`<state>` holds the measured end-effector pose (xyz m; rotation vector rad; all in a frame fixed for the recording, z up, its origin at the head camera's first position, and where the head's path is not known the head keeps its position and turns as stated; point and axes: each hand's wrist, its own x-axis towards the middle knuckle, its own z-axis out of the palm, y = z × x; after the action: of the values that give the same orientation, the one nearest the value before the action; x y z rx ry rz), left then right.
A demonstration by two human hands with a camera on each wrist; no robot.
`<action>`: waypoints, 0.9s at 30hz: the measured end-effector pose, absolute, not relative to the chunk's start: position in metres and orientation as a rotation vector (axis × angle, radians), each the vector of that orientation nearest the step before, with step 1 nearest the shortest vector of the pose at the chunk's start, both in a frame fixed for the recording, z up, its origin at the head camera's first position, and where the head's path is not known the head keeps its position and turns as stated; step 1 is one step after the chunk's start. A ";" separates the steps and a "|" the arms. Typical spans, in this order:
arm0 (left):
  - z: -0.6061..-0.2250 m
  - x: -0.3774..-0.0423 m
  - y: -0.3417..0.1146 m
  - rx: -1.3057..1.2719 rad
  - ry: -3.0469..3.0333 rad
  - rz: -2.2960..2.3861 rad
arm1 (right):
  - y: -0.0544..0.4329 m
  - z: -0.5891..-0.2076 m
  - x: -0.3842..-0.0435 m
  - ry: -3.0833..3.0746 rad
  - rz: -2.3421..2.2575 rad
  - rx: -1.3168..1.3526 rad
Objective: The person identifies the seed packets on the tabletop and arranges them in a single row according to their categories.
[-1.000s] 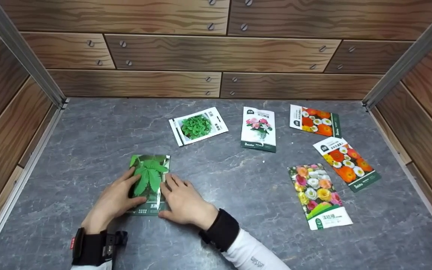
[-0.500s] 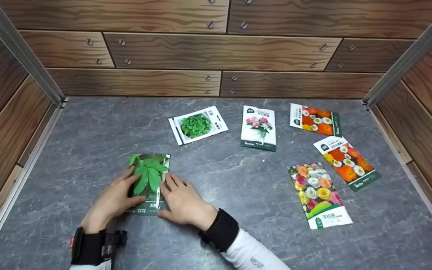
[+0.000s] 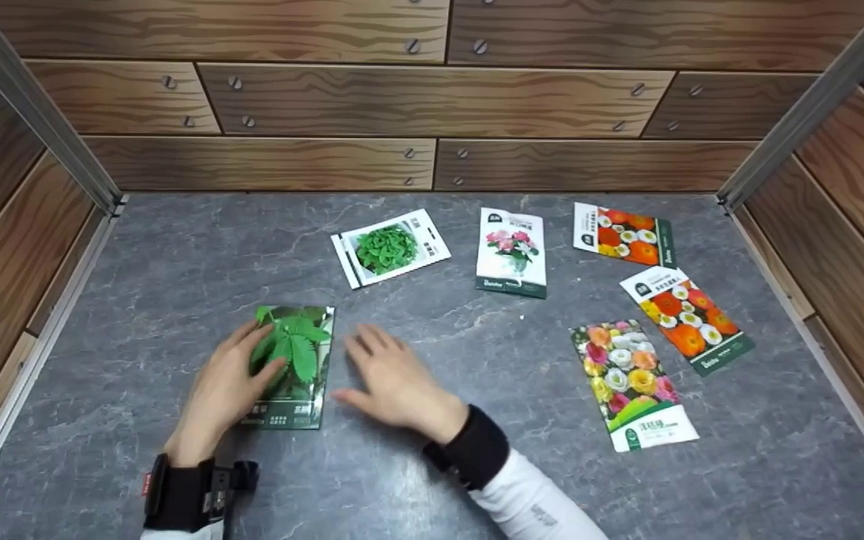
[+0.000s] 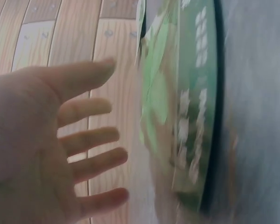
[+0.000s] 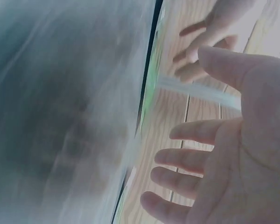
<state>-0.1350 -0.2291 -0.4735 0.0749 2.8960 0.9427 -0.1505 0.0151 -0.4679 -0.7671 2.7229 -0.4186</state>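
Note:
A green seed packet (image 3: 303, 360) printed with a large leaf lies flat on the grey tabletop, left of centre. Above its left side hovers my left hand (image 3: 223, 382), fingers loosely spread and partly covering the picture. In the left wrist view, a gap shows between that hand (image 4: 32, 140) and the packet (image 4: 191, 107). My right hand (image 3: 406, 390) is just off the packet's right edge, fingers extended and holding nothing. Its palm (image 5: 252, 154) shows in the right wrist view, with the other hand beyond.
A white packet with green herbs (image 3: 387, 250) and one with pink flowers (image 3: 511, 253) lie farther back. To the right are two orange-flower packets (image 3: 625, 234) and a mixed-flower packet (image 3: 631, 379). Wood-patterned walls (image 3: 312, 101) enclose the tabletop.
Both hands rested on the leaf packet's sides before. The right hand has moved away to the right, and the left has lifted off the surface. The view has shifted slightly.

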 end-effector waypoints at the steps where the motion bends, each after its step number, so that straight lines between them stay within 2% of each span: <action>1: -0.473 -0.135 -0.225 0.059 2.905 0.955 | 0.020 -0.468 -0.152 2.729 -0.433 -0.760; 9: -0.473 -0.137 -0.189 -0.003 2.982 1.103 | 0.058 -0.470 -0.164 2.743 -0.559 -0.675; 17: -0.474 -0.143 -0.155 0.046 3.084 1.200 | 0.084 -0.473 -0.177 2.755 -0.602 -0.644; 22: -0.467 -0.165 -0.137 0.086 3.133 1.130 | 0.093 -0.472 -0.204 2.771 -0.614 -0.605; 27: -0.463 -0.191 -0.121 0.024 3.048 1.169 | 0.104 -0.471 -0.239 2.801 -0.608 -0.542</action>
<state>-0.1913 -0.1205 -0.4628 0.0236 3.0480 1.1685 -0.2386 0.1038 -0.4705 -0.5424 2.8015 -0.6084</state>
